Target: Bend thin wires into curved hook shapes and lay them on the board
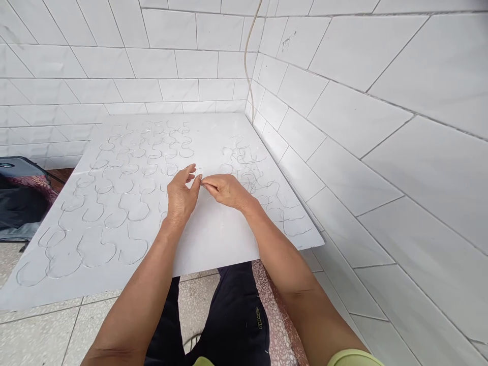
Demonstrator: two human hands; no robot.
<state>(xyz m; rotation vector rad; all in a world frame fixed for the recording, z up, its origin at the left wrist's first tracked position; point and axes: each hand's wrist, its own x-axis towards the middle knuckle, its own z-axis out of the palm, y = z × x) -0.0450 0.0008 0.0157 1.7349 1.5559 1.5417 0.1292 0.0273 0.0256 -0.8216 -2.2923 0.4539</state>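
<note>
Two pinched grips, left hand (pixel 181 195) and right hand (pixel 226 190), touch above bent wire (pixel 171 170); hold unclear.

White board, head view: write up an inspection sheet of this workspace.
surface: flat white rectangular board, its far edges at the tiled corner.
job's things: thin silvery wire bent into loops, in rows.
clutter: black bag with maroon patterned cloth beside the board.
hands: left hand and right hand meet at the fingertips above the board; any held wire too fine to tell.
cables: thin beige cable hanging down the wall corner.
surroundings: white rectangular wall tiles, pale tile floor.
</note>
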